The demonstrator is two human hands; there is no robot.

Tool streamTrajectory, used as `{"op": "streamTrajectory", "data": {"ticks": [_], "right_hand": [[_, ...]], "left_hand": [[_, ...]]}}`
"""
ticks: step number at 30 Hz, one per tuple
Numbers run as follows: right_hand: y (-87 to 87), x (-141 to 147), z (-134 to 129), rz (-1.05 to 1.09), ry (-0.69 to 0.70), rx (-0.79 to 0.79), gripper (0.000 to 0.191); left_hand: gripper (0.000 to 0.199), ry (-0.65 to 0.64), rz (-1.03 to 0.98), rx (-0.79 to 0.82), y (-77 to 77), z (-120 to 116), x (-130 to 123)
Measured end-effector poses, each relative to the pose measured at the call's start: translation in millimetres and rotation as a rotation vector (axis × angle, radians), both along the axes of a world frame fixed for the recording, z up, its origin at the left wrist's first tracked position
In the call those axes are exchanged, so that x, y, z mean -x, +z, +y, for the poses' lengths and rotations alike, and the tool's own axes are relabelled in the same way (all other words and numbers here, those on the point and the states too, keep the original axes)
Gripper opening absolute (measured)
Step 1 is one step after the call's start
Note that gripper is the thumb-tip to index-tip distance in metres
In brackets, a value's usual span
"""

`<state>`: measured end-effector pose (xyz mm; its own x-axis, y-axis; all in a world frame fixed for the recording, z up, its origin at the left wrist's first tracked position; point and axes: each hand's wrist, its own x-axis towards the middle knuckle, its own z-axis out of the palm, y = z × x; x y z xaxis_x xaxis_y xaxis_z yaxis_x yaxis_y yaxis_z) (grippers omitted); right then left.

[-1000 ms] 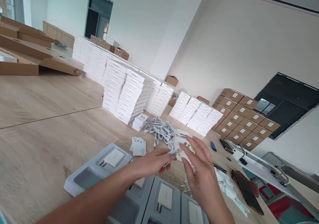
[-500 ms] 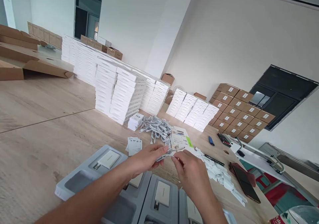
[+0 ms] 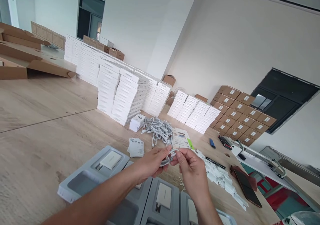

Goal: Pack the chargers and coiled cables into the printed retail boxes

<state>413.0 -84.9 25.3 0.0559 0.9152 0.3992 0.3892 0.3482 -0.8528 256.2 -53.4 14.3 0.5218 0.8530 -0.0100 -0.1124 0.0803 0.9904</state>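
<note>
Over the pale wood-grain tabletop [image 3: 45, 145], I see the right hand [image 3: 193, 167] drawn nearer the left hand [image 3: 151, 162], both pinching a looped light-grey cable [image 3: 167, 160], seemingly better gathered

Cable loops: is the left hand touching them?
Touching. The head view shows the cable loops held between the thumb and fingers of the left hand.
</note>
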Motion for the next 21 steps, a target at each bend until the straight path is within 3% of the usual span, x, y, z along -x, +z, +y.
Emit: {"op": "streamTrajectory", "data": {"ticks": [2, 7, 9, 13, 15, 18, 21], "right_hand": [[-0.6, 0, 0, 0.01, 0.002, 0.014, 0.034], [-3.2, 3, -2, 0.065, 0.215, 0.17, 0.038], [-6.9, 4, -1, -0.066, 0.155, 0.072, 0.035], [-10.6, -3, 3, -0.356, -0.145, -0.375, 0.016], [-7.0, -10, 4, -0.397, -0.224, -0.502, 0.018], [1.6, -18, 2, -0.481, -0.203, -0.542, 0.027], [5.4, -22, 2, -0.666, -0.088, -0.542, 0.032]], "left_hand": [[0.06, -0.005, -0.022, -0.007, -1.3, 1, 0], [0.06, 0.004, -0.089, -0.02, -1.1, 1, -1], [0.058, 0.003, -0.072, -0.066, 1.2, 1, 1], [0.044, 0.106, 0.022, -0.308, 5.8, 4, 8], [0.033, 0.159, 0.067, -0.376, 6.7, 5, 11], [0.035, 0.206, 0.142, -0.39, 6.2, 5, 13], [0.034, 0.292, 0.242, -0.536, 4.6, 3, 11]]}}
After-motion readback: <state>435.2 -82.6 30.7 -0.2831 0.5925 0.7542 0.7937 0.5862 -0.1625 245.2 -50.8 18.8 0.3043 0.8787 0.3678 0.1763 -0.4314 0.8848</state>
